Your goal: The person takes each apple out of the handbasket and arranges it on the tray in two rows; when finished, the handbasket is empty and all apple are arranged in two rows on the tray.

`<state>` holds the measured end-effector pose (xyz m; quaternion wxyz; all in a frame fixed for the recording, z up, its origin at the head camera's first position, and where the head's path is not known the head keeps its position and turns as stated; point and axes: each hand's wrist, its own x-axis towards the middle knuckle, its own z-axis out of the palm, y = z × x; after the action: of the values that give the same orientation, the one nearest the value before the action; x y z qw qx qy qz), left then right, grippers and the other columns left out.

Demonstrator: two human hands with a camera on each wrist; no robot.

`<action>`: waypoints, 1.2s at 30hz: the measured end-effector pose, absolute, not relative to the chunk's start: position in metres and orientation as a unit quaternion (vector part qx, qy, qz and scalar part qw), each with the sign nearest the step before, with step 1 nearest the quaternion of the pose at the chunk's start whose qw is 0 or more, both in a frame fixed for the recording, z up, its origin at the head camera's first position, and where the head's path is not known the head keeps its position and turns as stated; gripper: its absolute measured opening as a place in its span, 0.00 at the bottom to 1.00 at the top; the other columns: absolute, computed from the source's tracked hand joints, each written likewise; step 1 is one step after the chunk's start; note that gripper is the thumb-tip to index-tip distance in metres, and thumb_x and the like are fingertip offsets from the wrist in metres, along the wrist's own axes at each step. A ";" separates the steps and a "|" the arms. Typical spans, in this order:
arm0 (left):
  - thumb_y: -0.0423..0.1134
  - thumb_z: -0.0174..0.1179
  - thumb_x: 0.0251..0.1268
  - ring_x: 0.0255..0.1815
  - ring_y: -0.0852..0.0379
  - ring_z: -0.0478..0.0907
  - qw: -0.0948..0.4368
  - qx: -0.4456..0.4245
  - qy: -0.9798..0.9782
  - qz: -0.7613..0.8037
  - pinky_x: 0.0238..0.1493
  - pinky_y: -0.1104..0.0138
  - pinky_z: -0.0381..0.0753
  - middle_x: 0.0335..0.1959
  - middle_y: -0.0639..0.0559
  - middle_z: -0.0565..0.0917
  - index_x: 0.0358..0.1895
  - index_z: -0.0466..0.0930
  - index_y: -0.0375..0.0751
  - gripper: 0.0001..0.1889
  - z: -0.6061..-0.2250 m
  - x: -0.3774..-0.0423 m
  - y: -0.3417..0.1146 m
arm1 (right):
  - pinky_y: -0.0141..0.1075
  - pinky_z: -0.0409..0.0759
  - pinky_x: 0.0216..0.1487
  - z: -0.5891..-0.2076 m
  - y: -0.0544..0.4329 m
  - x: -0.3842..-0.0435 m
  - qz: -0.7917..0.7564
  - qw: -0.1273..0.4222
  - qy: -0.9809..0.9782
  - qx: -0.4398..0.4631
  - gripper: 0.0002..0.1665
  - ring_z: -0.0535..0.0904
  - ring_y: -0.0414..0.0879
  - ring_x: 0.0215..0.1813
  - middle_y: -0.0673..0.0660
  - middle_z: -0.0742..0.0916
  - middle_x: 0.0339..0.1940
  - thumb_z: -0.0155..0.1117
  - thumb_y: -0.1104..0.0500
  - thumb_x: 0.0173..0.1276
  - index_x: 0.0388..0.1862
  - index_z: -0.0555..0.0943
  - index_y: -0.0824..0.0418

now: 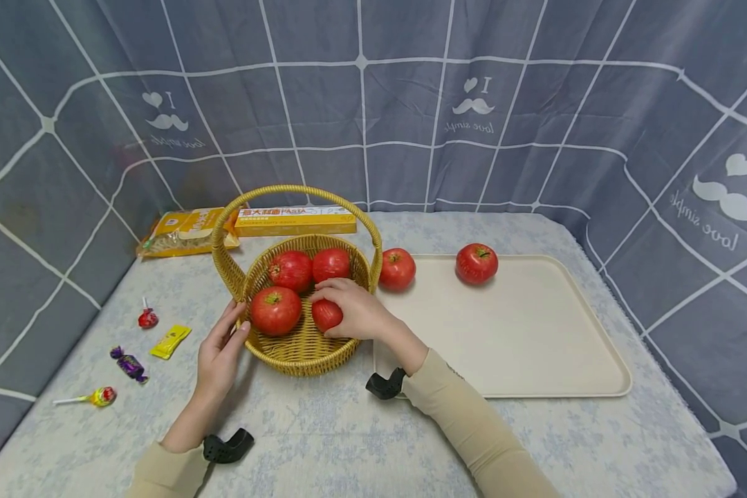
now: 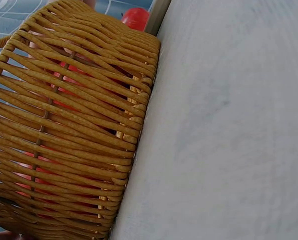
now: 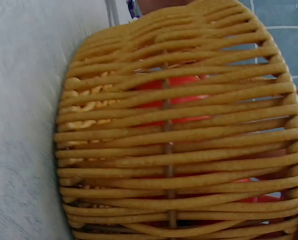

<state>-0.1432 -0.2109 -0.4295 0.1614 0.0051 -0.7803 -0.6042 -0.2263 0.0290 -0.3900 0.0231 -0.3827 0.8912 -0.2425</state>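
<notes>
A woven yellow-brown basket (image 1: 305,363) with a tall hoop handle stands on the table; its slatted side fills much of both wrist views. My left hand (image 1: 218,360) holds the basket's left rim near the foot of the handle. Inside the basket, my right hand (image 1: 357,311) grips a red apple (image 1: 326,315), fingers over its top and thumb at its lower side. Around it in the basket lie a large apple (image 1: 276,311) at the left and two more at the back, one apple (image 1: 291,270) beside another (image 1: 331,265).
Right of the basket lies a cream tray (image 1: 510,332), with an apple (image 1: 476,263) on its back part and another apple (image 1: 398,269) at its back left corner. A pasta box (image 1: 295,221) and a yellow bag (image 1: 187,232) lie behind. Several sweets, including a lollipop (image 1: 102,396), lie left.
</notes>
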 end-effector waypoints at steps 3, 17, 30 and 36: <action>0.33 0.51 0.70 0.72 0.55 0.54 0.159 0.005 -0.780 -0.605 0.59 0.83 0.61 0.71 0.43 0.61 0.65 0.68 0.31 0.22 -0.429 -0.143 -0.210 | 0.43 0.63 0.66 -0.389 0.030 -0.226 -0.236 0.024 0.891 -0.386 0.31 0.62 0.50 0.68 0.53 0.73 0.64 0.75 0.56 0.50 0.56 0.78 0.54; 0.34 0.51 0.70 0.72 0.56 0.55 0.159 0.004 -0.785 -0.599 0.61 0.81 0.60 0.71 0.44 0.60 0.65 0.68 0.32 0.22 -0.430 -0.142 -0.211 | 0.40 0.69 0.61 -0.379 0.033 -0.218 -0.318 -0.018 0.856 -0.406 0.28 0.67 0.45 0.63 0.50 0.75 0.61 0.71 0.43 0.53 0.53 0.80 0.47; 0.33 0.51 0.70 0.72 0.55 0.54 0.161 0.002 -0.785 -0.598 0.61 0.81 0.60 0.71 0.44 0.60 0.65 0.67 0.31 0.22 -0.430 -0.144 -0.210 | 0.43 0.76 0.54 -0.315 0.092 -0.198 -0.521 -0.076 0.774 -0.352 0.28 0.70 0.43 0.61 0.51 0.76 0.61 0.74 0.57 0.54 0.55 0.79 0.53; 0.34 0.51 0.71 0.72 0.56 0.54 0.160 0.005 -0.783 -0.600 0.60 0.82 0.60 0.71 0.45 0.60 0.65 0.68 0.32 0.22 -0.431 -0.144 -0.211 | 0.47 0.76 0.55 -0.304 0.143 -0.205 -0.565 -0.151 0.764 -0.272 0.27 0.72 0.48 0.61 0.51 0.76 0.61 0.72 0.65 0.55 0.56 0.79 0.59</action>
<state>-0.1438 -0.2108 -0.4310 0.1603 0.0048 -0.7834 -0.6004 -0.2054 0.1430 -0.3042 -0.1511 -0.2722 0.7644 -0.5646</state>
